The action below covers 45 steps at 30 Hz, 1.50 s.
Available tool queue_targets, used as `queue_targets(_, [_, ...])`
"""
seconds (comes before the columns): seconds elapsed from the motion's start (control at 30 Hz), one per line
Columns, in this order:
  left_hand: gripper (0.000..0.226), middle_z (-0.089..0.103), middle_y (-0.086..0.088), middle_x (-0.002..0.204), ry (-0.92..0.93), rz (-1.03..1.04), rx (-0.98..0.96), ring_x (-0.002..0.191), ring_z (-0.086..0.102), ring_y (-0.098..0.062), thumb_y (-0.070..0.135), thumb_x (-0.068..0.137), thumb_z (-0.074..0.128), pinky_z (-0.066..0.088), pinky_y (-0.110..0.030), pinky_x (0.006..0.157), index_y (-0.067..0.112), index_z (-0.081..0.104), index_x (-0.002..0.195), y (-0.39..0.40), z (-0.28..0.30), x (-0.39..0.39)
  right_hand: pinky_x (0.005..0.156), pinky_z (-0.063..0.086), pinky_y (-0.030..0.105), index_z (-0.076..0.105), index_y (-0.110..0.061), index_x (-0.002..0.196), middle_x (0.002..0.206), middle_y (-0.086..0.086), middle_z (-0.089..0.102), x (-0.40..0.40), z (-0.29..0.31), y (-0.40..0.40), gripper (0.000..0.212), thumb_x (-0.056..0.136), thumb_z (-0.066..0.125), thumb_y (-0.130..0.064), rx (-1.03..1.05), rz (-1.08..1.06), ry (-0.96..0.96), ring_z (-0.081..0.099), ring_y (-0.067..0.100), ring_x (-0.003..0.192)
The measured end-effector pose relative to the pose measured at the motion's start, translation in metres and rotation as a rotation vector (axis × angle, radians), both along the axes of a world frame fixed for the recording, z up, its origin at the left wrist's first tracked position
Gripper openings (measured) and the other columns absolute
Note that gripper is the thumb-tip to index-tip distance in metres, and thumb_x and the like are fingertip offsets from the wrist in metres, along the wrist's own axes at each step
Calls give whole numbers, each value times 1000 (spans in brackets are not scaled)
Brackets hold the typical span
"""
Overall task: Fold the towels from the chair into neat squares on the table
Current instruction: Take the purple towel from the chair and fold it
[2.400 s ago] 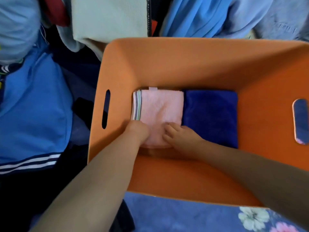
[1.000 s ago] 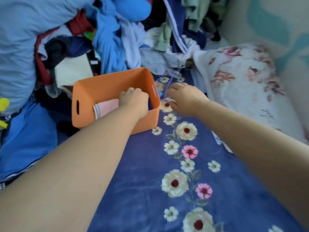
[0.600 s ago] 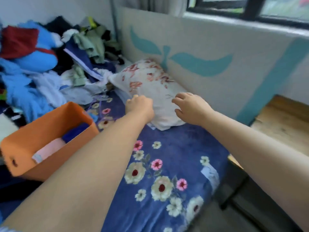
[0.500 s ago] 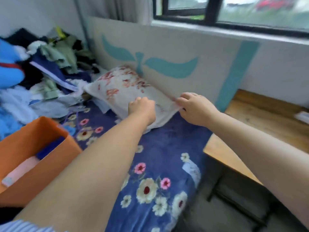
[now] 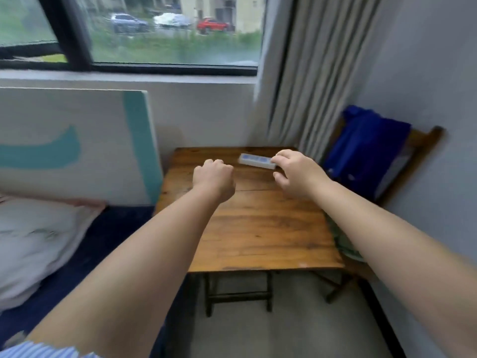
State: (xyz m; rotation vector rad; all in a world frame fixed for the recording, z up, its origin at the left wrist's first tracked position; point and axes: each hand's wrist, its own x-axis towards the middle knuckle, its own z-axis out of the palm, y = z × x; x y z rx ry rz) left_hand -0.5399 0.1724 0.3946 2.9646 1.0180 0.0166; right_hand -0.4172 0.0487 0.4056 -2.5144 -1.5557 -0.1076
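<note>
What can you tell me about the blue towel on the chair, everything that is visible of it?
The blue towel is a deep royal blue, soft-looking cloth, unfolded and rumpled. It hangs draped over the back of the wooden chair, right of the table, beside the curtain, and falls toward the seat. Neither of the hands touches it. Motion blur hides its texture and edges.

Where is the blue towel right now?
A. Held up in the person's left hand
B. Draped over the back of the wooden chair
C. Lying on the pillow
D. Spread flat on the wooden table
B: the blue towel hangs over the back of the wooden chair to the right of the table, and neither hand touches it.
</note>
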Motion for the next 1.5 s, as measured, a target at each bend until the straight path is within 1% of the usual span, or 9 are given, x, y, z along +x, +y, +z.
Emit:
queue_targets(0.3, [30, 52, -10, 125, 30, -181, -52, 121, 44, -29, 20, 93, 43, 43, -37, 88, 13, 56, 119, -61, -11, 173, 105, 37, 41, 46, -4, 131, 138, 13, 46, 188, -4, -95, 39, 94, 44, -18, 2, -233, 108, 41, 28, 128])
queue_targets(0.4, [28, 54, -11, 119, 38, -219, -58, 116, 47, -30, 19, 92, 42, 43, -36, 81, 10, 58, 114, -58, -14, 220, 103, 37, 36, 48, -3, 129, 136, 13, 48, 238, -12, -111, 38, 93, 46, -16, 83, -332, 160, 42, 27, 128])
queue_targets(0.57, [31, 54, -8, 122, -25, -276, -93, 119, 46, -29, 24, 93, 42, 42, -37, 90, 16, 58, 118, -40, -15, 293, 100, 38, 34, 52, -1, 126, 132, 15, 53, 302, -23, -126, 36, 92, 48, -12, 147, -492, 220, 46, 28, 124])
queue_targets(0.73, [31, 54, -11, 123, -24, -388, -90, 118, 48, -31, 23, 93, 41, 44, -36, 88, 14, 56, 118, -30, -4, 366, 91, 43, 33, 58, 1, 117, 121, 18, 60, 357, -15, -137, 30, 90, 51, -11, 206, -642, 213, 54, 32, 113])
queue_targets(1.0, [29, 59, -10, 119, -71, -480, -317, 106, 57, -27, 24, 95, 41, 44, -31, 76, 10, 55, 116, -63, -16, 504, 85, 47, 36, 63, 0, 107, 109, 17, 66, 471, -20, -164, 24, 90, 52, -12, 187, -773, 240, 59, 32, 102])
queue_targets(1.17, [29, 61, -7, 115, -131, -385, -497, 101, 57, -21, 24, 97, 41, 46, -29, 80, 9, 56, 116, -81, -39, 582, 83, 47, 35, 65, 2, 101, 106, 17, 67, 563, -35, -150, 23, 89, 54, -14, 155, -725, 233, 60, 31, 100])
queue_targets(1.27, [21, 63, -2, 96, -137, -242, -605, 99, 57, -22, 25, 97, 43, 47, -31, 81, 14, 61, 96, -93, -54, 634, 79, 44, 30, 64, -2, 108, 109, 15, 66, 620, -56, -140, 27, 90, 53, -20, 110, -661, 280, 59, 28, 101])
queue_targets(1.37, [30, 65, -13, 105, -186, -175, -640, 100, 60, -27, 26, 96, 44, 47, -33, 77, 3, 61, 106, -101, -68, 658, 89, 45, 32, 57, -5, 122, 116, 17, 63, 636, -71, -131, 39, 90, 54, -27, 89, -630, 252, 58, 29, 107])
queue_targets(1.5, [33, 63, -13, 109, -220, -109, -659, 100, 59, -26, 31, 95, 46, 41, -29, 71, 3, 61, 105, -111, -89, 701, 89, 44, 32, 55, -3, 123, 118, 17, 60, 665, -89, -121, 40, 92, 51, -29, 98, -594, 259, 56, 29, 107])
